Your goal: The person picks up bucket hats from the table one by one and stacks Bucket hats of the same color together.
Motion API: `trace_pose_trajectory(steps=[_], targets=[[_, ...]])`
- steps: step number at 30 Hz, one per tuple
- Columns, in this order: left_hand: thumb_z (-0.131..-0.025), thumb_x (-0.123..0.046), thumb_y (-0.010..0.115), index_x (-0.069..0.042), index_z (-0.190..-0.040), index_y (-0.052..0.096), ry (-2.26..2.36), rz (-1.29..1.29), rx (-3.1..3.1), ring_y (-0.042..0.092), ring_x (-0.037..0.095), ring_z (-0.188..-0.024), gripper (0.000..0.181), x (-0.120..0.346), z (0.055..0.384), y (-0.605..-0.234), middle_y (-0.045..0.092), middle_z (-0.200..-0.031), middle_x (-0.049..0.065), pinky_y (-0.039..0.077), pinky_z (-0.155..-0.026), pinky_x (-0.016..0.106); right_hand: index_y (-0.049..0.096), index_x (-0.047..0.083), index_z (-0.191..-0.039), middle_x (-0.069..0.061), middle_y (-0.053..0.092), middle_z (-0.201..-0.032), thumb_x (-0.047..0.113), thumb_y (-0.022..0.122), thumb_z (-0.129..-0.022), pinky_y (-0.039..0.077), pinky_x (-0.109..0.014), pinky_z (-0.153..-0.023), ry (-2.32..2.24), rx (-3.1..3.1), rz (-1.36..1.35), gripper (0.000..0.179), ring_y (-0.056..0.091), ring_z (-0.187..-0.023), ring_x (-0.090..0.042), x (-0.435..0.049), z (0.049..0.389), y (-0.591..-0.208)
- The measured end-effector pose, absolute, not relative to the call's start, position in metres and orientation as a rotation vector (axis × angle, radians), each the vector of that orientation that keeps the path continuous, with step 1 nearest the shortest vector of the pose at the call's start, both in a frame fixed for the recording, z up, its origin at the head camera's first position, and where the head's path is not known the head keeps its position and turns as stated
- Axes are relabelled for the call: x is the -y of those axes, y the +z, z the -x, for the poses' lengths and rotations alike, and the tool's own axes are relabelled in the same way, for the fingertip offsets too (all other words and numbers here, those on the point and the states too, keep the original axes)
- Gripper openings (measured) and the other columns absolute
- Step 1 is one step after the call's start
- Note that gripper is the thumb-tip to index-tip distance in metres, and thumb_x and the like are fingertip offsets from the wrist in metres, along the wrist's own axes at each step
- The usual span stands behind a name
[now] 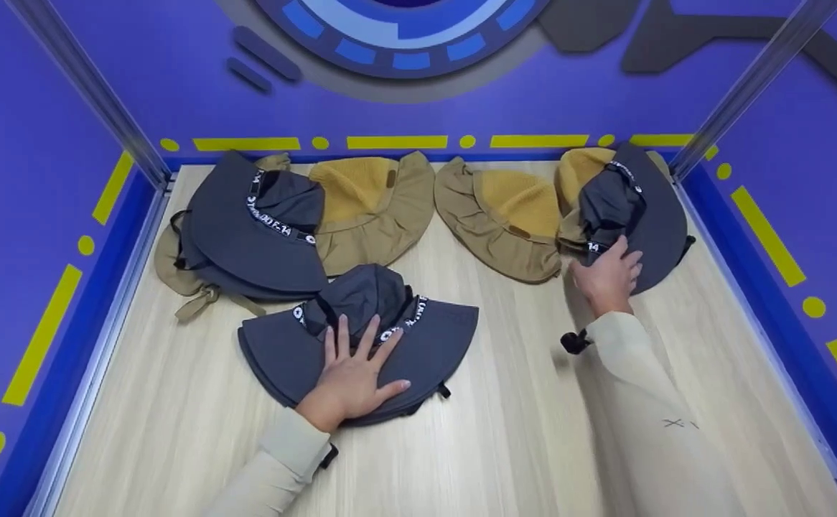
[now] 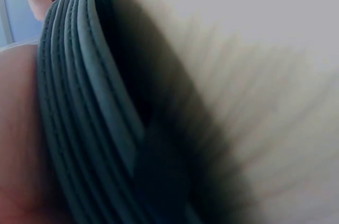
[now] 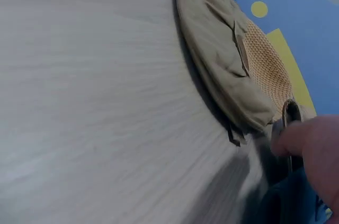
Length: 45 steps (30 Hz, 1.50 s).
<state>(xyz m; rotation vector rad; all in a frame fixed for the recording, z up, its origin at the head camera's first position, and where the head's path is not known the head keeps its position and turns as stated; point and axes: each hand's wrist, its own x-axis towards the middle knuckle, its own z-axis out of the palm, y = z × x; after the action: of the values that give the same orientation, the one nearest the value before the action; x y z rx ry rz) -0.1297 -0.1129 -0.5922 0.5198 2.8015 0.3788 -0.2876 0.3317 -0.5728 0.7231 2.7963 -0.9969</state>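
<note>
My left hand (image 1: 352, 380) presses on a dark grey wide-brimmed hat (image 1: 443, 345), its fingers straight and spread over brim and crown. In the left wrist view, the stacked brim edges (image 2: 79, 107) run beside that hand. At the back right, my right hand (image 1: 609, 276) touches another dark hat (image 1: 659, 230), with thumb and fingers apart near its lettered band. The right wrist view shows the thumb (image 3: 307, 142) at a dark fold of fabric, close to a tan hat brim (image 3: 212, 49); the other fingers are out of that view.
A mustard-and-tan hat (image 1: 515, 208) lies left of the right hand, and another (image 1: 368, 208) lies back centre. Dark hats (image 1: 246, 251) at the back left overlap a tan one with a tied cord (image 1: 203, 301). Blue-purple walls (image 1: 433, 118) enclose the wooden tabletop (image 1: 504, 445).
</note>
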Motion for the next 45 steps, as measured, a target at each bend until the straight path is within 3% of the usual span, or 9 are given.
trace_pose_trajectory(steps=[5, 9, 12, 20, 29, 33, 36, 41, 45], targets=[[-0.094, -0.076, 0.045, -0.036, -0.164, 0.017, 0.402, -0.517, -2.795, -0.010, 0.059, -0.152, 0.086, 0.112, 0.130, -0.596, 0.006, -0.174, 0.013, -0.005, -0.119, 0.074, 0.003, -0.004, -0.161, -0.041, 0.009, -0.162, 0.026, 0.045, -0.103, 0.022, -0.066, -0.121, -0.871, -2.839, -0.697, 0.078, 0.018, -0.147, -0.061, -0.341, 0.287, -0.567], [-0.094, -0.075, 0.047, -0.035, -0.164, 0.020, 0.402, -0.514, -2.796, -0.009, 0.060, -0.152, 0.085, 0.113, 0.130, -0.593, 0.008, -0.173, 0.013, -0.002, -0.119, 0.075, 0.023, -0.011, -0.155, -0.043, 0.043, -0.144, 0.018, 0.036, -0.104, 0.039, -0.065, -0.109, -0.765, -2.910, -0.644, 0.060, 0.045, -0.130, -0.060, -0.351, 0.282, -0.551], [-0.095, -0.075, 0.046, -0.035, -0.164, 0.021, 0.397, -0.510, -2.802, -0.007, 0.059, -0.152, 0.084, 0.113, 0.129, -0.591, 0.009, -0.173, 0.012, 0.000, -0.120, 0.075, 0.041, -0.014, -0.141, -0.044, 0.054, -0.129, 0.015, 0.036, -0.103, 0.046, -0.067, -0.098, -0.670, -2.960, -0.652, 0.048, 0.054, -0.117, -0.060, -0.360, 0.279, -0.537], [-0.095, -0.075, 0.045, -0.035, -0.164, 0.021, 0.428, -0.533, -2.813, -0.006, 0.060, -0.152, 0.083, 0.113, 0.128, -0.596, 0.011, -0.173, 0.013, -0.002, -0.119, 0.075, 0.051, -0.015, -0.121, -0.046, 0.059, -0.114, 0.007, 0.042, -0.097, 0.048, -0.070, -0.084, -0.509, -3.122, -0.647, 0.035, 0.057, -0.104, -0.064, -0.390, 0.261, -0.497], [-0.094, -0.075, 0.047, -0.035, -0.163, 0.023, 0.455, -0.518, -2.833, -0.006, 0.059, -0.153, 0.083, 0.115, 0.129, -0.597, 0.011, -0.173, 0.011, -0.002, -0.119, 0.075, 0.052, -0.006, -0.142, -0.038, 0.060, -0.132, 0.017, 0.039, -0.106, 0.041, -0.070, -0.104, -0.869, -3.282, -0.646, 0.044, 0.053, -0.121, -0.061, -0.382, 0.226, -0.459], [-0.094, -0.074, 0.048, -0.034, -0.163, 0.025, 0.453, -0.524, -2.840, -0.004, 0.060, -0.153, 0.083, 0.114, 0.129, -0.596, 0.013, -0.173, 0.012, 0.000, -0.119, 0.075, 0.057, -0.004, -0.135, -0.033, 0.066, -0.121, 0.021, 0.044, -0.107, 0.044, -0.064, -0.097, -0.969, -3.336, -0.490, 0.040, 0.058, -0.117, -0.055, -0.372, 0.210, -0.452], [-0.094, -0.074, 0.050, -0.034, -0.163, 0.026, 0.491, -0.523, -2.828, -0.005, 0.060, -0.153, 0.083, 0.115, 0.130, -0.595, 0.014, -0.173, 0.012, -0.002, -0.119, 0.075, 0.060, -0.003, -0.124, -0.028, 0.066, -0.101, 0.024, 0.047, -0.106, 0.044, -0.052, -0.081, -1.026, -3.350, -0.378, 0.035, 0.061, -0.100, -0.047, -0.363, 0.199, -0.447], [-0.092, -0.070, 0.058, -0.033, -0.162, 0.030, 0.601, -0.508, -2.749, -0.007, 0.059, -0.152, 0.083, 0.120, 0.135, -0.588, 0.016, -0.172, 0.012, -0.003, -0.119, 0.075, 0.059, -0.001, -0.105, -0.008, 0.050, -0.077, 0.026, 0.053, -0.106, 0.032, -0.029, -0.064, -1.087, -3.304, -0.173, 0.027, 0.047, -0.076, -0.019, -0.352, 0.186, -0.441], [-0.090, -0.061, 0.068, -0.033, -0.160, 0.033, 0.661, -0.472, -2.713, -0.005, 0.058, -0.153, 0.084, 0.122, 0.137, -0.578, 0.021, -0.171, 0.012, -0.002, -0.119, 0.075, 0.063, 0.001, -0.108, 0.007, 0.060, -0.082, 0.025, 0.057, -0.105, 0.040, -0.015, -0.065, -1.236, -3.153, -0.017, 0.025, 0.054, -0.076, 0.001, -0.343, 0.176, -0.438]])
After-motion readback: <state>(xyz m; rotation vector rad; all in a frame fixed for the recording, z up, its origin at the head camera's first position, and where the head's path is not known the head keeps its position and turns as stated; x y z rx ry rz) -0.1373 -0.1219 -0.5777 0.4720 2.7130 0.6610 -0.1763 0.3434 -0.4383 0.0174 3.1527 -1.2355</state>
